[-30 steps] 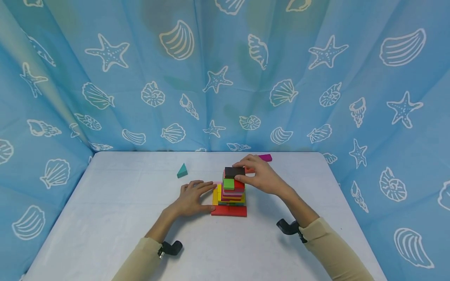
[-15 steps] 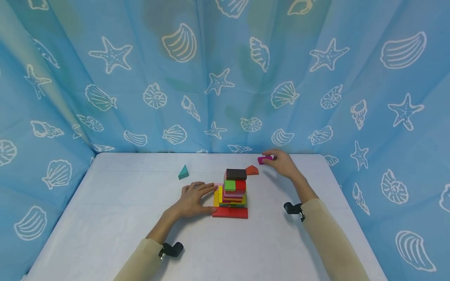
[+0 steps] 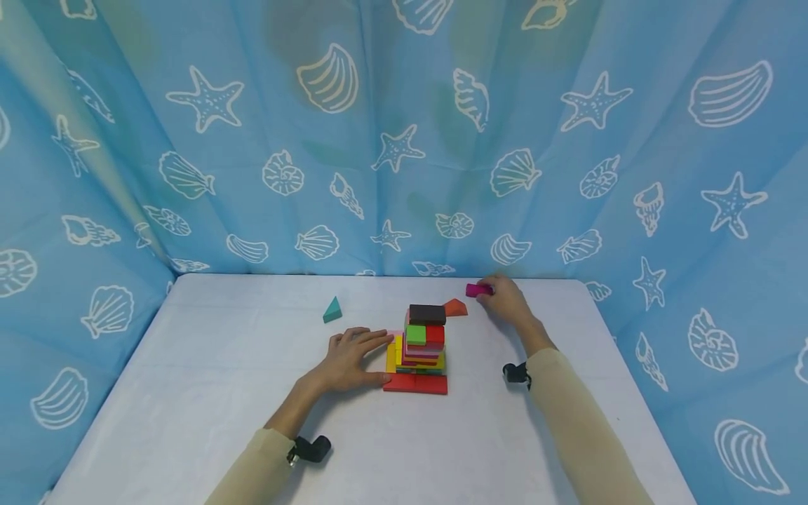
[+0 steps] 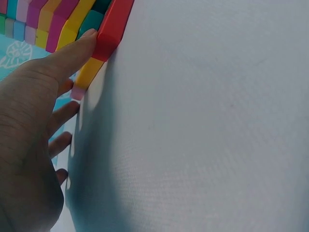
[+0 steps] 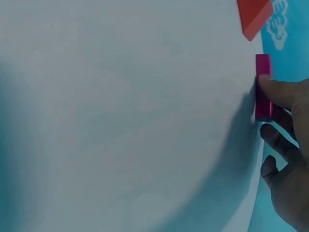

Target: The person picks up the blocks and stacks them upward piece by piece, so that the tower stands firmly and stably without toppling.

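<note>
A stack of coloured building blocks [image 3: 426, 338] stands mid-table in the head view, with a black block [image 3: 427, 314] on top. Red blocks [image 3: 415, 384] lie along its near side. My left hand [image 3: 346, 362] rests at the stack's left side, fingers spread; in the left wrist view its thumb touches the lower blocks near a red block [image 4: 114, 31]. Toward the table's back edge, my right hand [image 3: 508, 303] pinches a magenta block [image 3: 477, 290]. The right wrist view shows the thumb on this magenta block [image 5: 263, 104], with the other fingers partly behind it.
Just behind the stack to the right lies an orange-red angled block [image 3: 456, 307]. A teal triangular block [image 3: 332, 310] is at the back left. The white table [image 3: 208, 365] ends at a blue shell-patterned curtain [image 3: 404, 189].
My right hand has left the black block on top of the stack, moved back and right, and taken hold of the magenta block. The left hand has stayed beside the stack.
</note>
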`<state>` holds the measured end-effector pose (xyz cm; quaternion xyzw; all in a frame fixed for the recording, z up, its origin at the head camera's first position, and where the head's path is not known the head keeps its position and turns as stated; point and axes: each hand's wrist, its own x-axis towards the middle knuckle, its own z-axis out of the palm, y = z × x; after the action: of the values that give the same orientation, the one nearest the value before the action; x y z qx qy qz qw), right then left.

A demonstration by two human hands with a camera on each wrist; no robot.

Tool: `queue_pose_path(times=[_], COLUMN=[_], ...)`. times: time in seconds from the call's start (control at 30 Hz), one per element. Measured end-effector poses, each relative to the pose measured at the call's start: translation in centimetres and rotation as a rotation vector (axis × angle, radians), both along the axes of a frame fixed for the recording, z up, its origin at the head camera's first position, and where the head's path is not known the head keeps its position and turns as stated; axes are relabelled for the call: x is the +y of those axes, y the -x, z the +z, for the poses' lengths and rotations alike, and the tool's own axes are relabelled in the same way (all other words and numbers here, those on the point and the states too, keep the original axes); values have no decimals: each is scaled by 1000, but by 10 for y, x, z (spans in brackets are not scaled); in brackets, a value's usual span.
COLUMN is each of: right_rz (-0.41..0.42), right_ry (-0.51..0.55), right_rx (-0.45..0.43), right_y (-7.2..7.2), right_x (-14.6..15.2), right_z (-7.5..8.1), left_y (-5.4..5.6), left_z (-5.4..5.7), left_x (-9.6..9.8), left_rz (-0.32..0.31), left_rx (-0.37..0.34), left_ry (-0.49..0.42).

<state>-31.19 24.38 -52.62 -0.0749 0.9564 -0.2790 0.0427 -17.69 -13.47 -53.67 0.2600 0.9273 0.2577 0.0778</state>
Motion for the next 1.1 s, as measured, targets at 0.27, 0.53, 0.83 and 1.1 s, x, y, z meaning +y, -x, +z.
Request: queue_pose_path(times=[0.27,0.53,0.83,1.1], right_rz=[-2,283,460,520], right_ry=[67,172,-79,-166], right_rx=[97,335,461,578], right_y=[-23,-99,-148,-148], right_x=[-5,-45,-73,-78], right_z=[29,119,128,121], left_y=[1,0,0,-1], left_z=[-1,-2,-2,-1], left_x=[1,2,1,1], left_rz=[6,8,20,12], left_rx=[-12,-16,-24,1], left_ry=[28,11,25,14])
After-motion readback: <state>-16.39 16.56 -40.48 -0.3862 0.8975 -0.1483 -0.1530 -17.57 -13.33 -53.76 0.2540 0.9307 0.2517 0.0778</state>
